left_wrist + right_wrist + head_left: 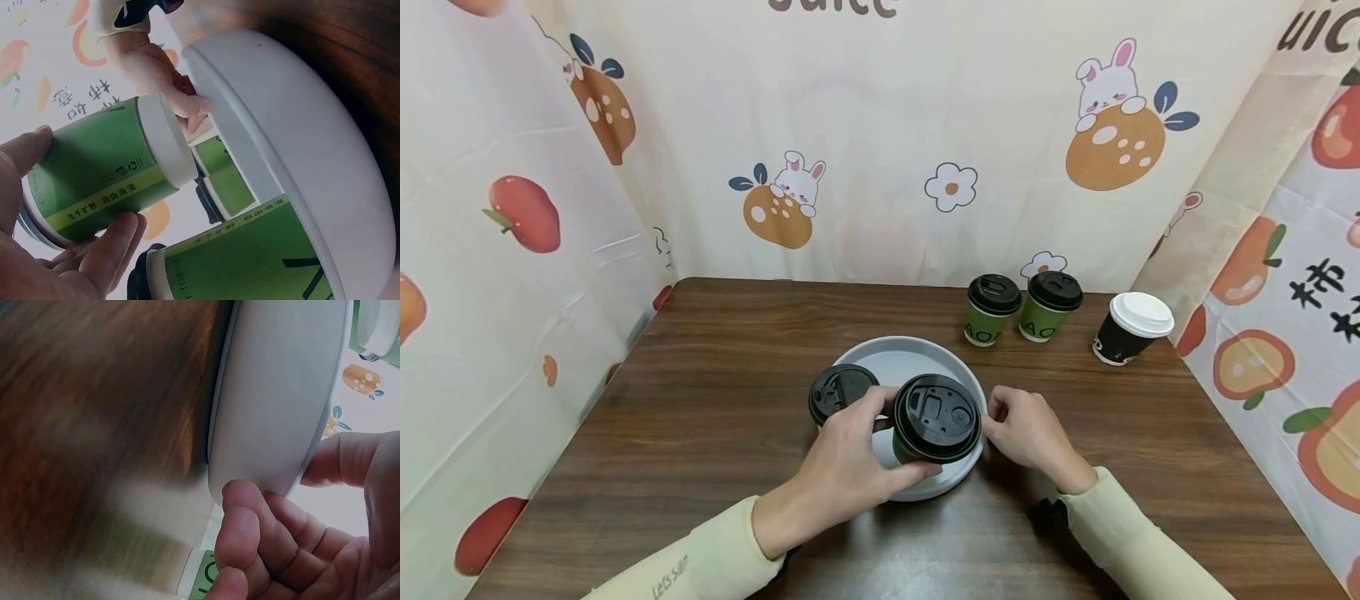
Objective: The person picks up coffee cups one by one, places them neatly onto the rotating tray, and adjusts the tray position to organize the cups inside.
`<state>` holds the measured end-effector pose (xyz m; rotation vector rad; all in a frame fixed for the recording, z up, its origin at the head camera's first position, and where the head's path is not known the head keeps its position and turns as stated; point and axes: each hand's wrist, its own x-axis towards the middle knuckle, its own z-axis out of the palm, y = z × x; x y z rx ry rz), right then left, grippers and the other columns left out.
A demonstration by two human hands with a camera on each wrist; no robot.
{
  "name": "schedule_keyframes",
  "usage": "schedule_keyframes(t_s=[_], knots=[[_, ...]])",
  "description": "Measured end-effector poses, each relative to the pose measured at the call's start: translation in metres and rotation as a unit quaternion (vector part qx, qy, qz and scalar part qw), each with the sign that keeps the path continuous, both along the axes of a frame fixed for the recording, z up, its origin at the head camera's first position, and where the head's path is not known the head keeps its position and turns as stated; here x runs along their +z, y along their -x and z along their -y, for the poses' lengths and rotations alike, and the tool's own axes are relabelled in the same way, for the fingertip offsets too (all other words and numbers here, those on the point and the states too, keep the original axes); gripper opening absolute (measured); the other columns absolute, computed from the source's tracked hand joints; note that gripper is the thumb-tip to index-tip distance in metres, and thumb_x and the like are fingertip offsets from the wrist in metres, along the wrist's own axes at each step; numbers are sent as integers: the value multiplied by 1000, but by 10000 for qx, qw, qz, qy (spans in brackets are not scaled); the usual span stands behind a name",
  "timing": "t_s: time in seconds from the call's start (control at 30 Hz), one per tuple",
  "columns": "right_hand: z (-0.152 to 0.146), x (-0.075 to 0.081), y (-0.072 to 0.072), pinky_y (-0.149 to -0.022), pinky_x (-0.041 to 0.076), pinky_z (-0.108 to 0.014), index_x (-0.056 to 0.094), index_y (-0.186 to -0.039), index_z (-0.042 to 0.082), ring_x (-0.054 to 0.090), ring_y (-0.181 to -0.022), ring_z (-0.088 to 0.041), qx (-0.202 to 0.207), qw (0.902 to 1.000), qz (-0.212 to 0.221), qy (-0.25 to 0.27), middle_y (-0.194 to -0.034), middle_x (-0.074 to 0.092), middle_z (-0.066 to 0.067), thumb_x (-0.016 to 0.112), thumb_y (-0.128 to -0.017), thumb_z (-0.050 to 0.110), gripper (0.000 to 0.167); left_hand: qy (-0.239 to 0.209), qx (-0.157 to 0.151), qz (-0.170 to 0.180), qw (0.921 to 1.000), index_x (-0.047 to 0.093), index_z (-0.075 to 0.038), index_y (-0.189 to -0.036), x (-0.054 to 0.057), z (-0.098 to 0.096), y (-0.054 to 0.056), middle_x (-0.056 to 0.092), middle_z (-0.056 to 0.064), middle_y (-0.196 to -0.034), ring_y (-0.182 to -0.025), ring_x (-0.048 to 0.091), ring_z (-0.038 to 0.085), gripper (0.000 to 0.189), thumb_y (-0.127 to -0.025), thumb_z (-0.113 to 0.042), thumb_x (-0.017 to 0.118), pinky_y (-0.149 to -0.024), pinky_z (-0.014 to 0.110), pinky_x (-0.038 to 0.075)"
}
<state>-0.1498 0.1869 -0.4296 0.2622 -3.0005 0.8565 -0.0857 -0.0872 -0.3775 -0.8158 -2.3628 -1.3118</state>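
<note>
My left hand [850, 454] grips a green paper coffee cup with a black lid [936, 417], thumb on the near side and fingers round the far side. The left wrist view shows this held cup [100, 178] raised above the round, pale grey tray [312, 119], its white base off the surface. A second green cup with a black lid [842, 392] stands on the left part of the tray, partly hidden by my left hand. At the tray's right edge, my right hand [1030, 429] pinches the rim, thumb and fingers on either side of the wall [281, 394].
Two more green cups [990, 310] [1049, 307] with black lids stand side by side behind the tray to the right. Further right is a black cup with a white lid [1133, 329]. Printed cloth [880, 125] hangs round the wooden table [737, 350].
</note>
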Motion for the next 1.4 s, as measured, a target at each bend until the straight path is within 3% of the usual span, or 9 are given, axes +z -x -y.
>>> schedule_keyframes(t_s=[0.33,0.6,0.8,1.4], knots=[[1,0,-1,-51,40,-31,58,-70,18,50,-57,-16,-60,10000,65,43,-61,54,3,71,-84,16,19,194,291,70,9994,58,-10,-127,-7,0,-3,69,-4,-114,-108,66,7,78,-66,-34,99,-87,23,57],[0,-1,-1,-51,40,-31,57,-68,18,50,-56,-16,-24,10000,-37,53,-60,55,4,72,-83,17,21,302,469,-306,9980,59,-10,-129,-11,0,-5,70,-5,-114,-105,67,6,80,-66,-37,99,-85,29,58],[0,-1,-2,-51,39,-32,57,-68,18,50,-56,-16,-69,10000,-10,37,-60,54,4,71,-83,16,21,290,397,-517,9975,59,-9,-128,-13,-1,-6,71,-4,-112,-105,67,5,78,-67,-35,98,-88,27,57],[2,-1,-5,-50,37,-31,57,-67,18,49,-55,-16,-83,9999,84,-4,-58,54,4,70,-83,17,21,367,530,-686,9956,60,-7,-126,-23,-1,-8,71,-2,-111,-103,68,7,77,-66,-35,99,-86,27,58]])
